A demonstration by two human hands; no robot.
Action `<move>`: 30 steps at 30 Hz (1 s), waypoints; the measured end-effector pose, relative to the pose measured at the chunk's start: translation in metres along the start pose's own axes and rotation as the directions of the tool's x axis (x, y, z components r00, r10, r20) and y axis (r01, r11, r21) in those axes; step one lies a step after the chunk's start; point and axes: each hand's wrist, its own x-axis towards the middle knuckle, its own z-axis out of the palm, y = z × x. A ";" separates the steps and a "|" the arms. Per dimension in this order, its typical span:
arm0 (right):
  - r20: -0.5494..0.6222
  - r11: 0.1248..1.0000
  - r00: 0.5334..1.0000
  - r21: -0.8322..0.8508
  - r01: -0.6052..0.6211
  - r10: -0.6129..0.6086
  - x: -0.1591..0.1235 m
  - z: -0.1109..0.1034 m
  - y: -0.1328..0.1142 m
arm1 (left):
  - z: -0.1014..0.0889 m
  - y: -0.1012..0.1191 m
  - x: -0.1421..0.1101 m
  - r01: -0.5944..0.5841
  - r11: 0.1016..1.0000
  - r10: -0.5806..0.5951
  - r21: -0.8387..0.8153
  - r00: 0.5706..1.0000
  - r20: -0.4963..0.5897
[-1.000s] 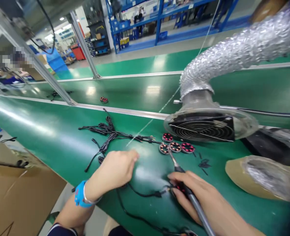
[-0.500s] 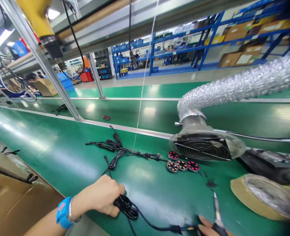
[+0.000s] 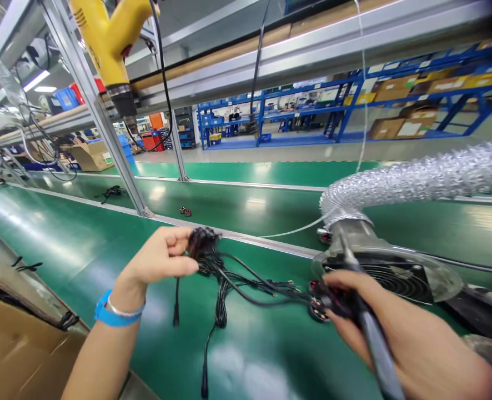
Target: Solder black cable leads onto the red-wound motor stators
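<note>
My left hand (image 3: 158, 258), with a blue strap at its wrist, grips a coiled black cable (image 3: 204, 243) held above the green bench. Connector ends dangle or lie below the coil; which cable each belongs to I cannot tell. In my right hand (image 3: 412, 330) is a soldering iron (image 3: 373, 339), tip pointing up and away. Its thumb and fingers also pinch a blurred dark piece where the held cable leads. A round part with copper-coloured windings (image 3: 317, 311) sits just below those fingertips. Other black cables (image 3: 266, 284) with bare wire ends lie behind the held cable.
A fume fan (image 3: 396, 278) with a silver foil duct (image 3: 421, 172) stands behind my right hand. A yellow power drill (image 3: 113, 44) hangs at upper left near a metal post (image 3: 104, 128). Cardboard boxes (image 3: 21, 355) are at lower left. Two small round parts (image 3: 185, 211) lie on the far strip.
My left hand has lifted the coiled cable up and away from me. My right hand has come up from the bottom edge with the soldering iron, towards the fan and round parts. The view has shifted.
</note>
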 end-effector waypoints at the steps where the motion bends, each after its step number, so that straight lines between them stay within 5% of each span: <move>1: 0.078 1.000 0.997 -0.002 0.003 -0.003 0.026 -0.002 -0.004 | -0.012 -0.006 0.011 0.015 0.998 -0.013 0.054 0.999 -0.038; 5: 0.304 0.971 0.932 -0.193 -0.143 0.198 0.110 0.020 -0.009 | -0.051 -0.036 0.063 0.146 0.829 -0.146 0.540 0.988 -0.044; 8: 0.366 0.959 0.899 -0.235 -0.160 0.240 0.158 0.060 0.004 | -0.062 -0.063 0.116 0.190 0.718 -0.197 0.670 0.978 -0.066; 12: 0.352 0.915 0.862 -0.303 -0.265 0.366 0.223 0.111 0.036 | -0.051 -0.092 0.201 0.267 0.621 -0.189 0.737 0.964 -0.190; 17: 0.245 0.805 0.791 -0.385 -0.451 0.560 0.268 0.152 0.092 | -0.012 -0.122 0.280 0.307 0.630 -0.105 0.713 0.944 -0.313; 24: 0.212 0.696 0.695 -0.469 -0.544 0.687 0.260 0.173 0.134 | 0.014 -0.180 0.284 0.365 0.713 -0.225 0.598 0.928 -0.298; 30: 0.335 0.747 0.697 -0.496 -0.442 0.634 0.294 0.116 0.108 | 0.023 -0.178 0.280 0.414 0.783 -0.375 0.464 0.910 -0.178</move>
